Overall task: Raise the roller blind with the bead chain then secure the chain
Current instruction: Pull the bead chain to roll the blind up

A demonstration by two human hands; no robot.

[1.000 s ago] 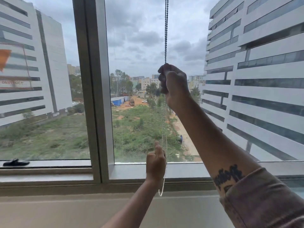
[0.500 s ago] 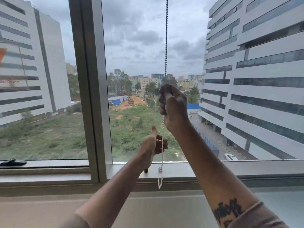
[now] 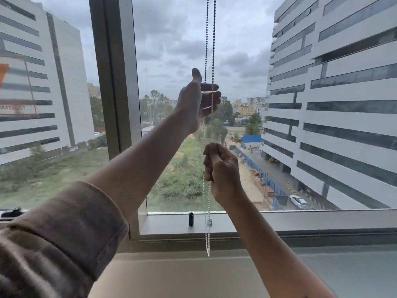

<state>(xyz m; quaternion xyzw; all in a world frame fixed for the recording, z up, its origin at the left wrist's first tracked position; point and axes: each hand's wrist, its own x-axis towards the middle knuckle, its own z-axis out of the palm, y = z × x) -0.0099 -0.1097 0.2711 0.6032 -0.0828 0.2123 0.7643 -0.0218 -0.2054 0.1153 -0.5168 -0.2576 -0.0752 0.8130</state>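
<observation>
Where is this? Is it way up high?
Probably an upper floor of an office block, indoors at a window. A bead chain hangs before the glass, tall banded buildings stand outside, and a white car sits far below.

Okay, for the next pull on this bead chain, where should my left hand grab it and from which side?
Grip the bead chain up high, on the taut stretch above the right hand, coming in from the left as the left hand does. The two strands hang vertical and close together, so pinch only one strand.
</observation>
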